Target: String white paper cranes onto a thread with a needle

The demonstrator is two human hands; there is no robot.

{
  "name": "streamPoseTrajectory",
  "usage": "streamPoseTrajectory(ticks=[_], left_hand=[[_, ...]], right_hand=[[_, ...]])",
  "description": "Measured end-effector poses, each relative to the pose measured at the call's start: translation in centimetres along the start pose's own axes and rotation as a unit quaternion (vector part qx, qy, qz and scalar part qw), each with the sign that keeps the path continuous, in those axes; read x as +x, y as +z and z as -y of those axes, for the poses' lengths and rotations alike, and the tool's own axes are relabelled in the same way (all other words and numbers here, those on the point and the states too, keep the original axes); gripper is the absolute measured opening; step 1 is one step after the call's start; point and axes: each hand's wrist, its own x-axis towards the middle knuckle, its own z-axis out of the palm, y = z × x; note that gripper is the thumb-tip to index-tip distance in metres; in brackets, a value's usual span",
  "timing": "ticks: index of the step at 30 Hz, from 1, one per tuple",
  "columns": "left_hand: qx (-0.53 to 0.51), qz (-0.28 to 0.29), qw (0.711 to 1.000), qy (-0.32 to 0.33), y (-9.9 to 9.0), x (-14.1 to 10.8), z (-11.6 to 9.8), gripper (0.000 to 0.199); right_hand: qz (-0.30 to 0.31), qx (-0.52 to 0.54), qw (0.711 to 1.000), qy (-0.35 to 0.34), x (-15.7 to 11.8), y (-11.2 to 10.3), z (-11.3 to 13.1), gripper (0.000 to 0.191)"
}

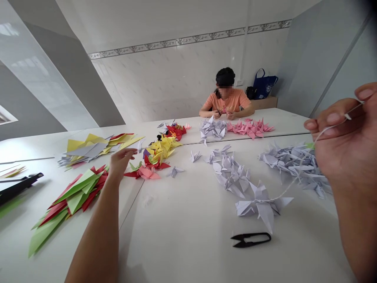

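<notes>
My left hand [120,162] reaches over the colored paper at left, fingertips together on a small white paper crane [139,146]. Held up at the right edge, my right hand [341,133] pinches a white string [319,135] between thumb and finger. That string hangs down to a white paper crane [263,206] at the near end of a row of white cranes [231,173]. Black thread snips [251,239] lie on the table just below it. Yellow cranes [164,148] and red and pink cranes [149,171] are heaped beside my left hand.
Green and red paper sheets [79,190] and yellow and grey sheets [88,149] are stacked at left, near a black tray [20,188]. White cranes [291,163] pile up at right. Across the table [182,236], a person [226,100] sits behind pink cranes [250,127].
</notes>
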Motion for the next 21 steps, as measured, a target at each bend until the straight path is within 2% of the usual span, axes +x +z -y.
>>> streamPoseTrajectory(ticks=[4, 7, 9, 13, 18, 21], left_hand=[[-0.045, 0.143, 0.988, 0.047, 0.9, -0.8, -2.8, 0.044], [-0.023, 0.24, 0.97, 0.029, 2.1, -1.3, -3.3, 0.04], [0.007, 0.274, 0.961, 0.016, 2.9, -1.3, -3.1, 0.029], [0.058, 0.291, 0.955, 0.007, 3.7, -1.2, -2.3, 0.024], [0.084, 0.243, 0.966, 0.019, 4.0, -1.2, -1.9, 0.032], [0.131, 0.248, 0.959, 0.026, 4.4, -1.1, -1.8, 0.034]], right_hand=[[0.032, 0.005, 0.999, -0.014, 0.1, -0.4, -0.3, 0.026], [0.037, 0.006, 0.999, -0.017, 0.2, -0.6, -0.4, 0.016], [0.036, 0.009, 0.999, -0.016, 0.2, -0.6, -0.3, 0.012], [0.035, 0.011, 0.999, -0.013, 0.2, -0.2, 0.0, 0.012], [0.043, 0.004, 0.999, -0.007, 0.0, 0.1, 0.1, 0.019], [0.053, 0.002, 0.998, -0.016, -0.1, 0.0, 0.0, 0.018]])
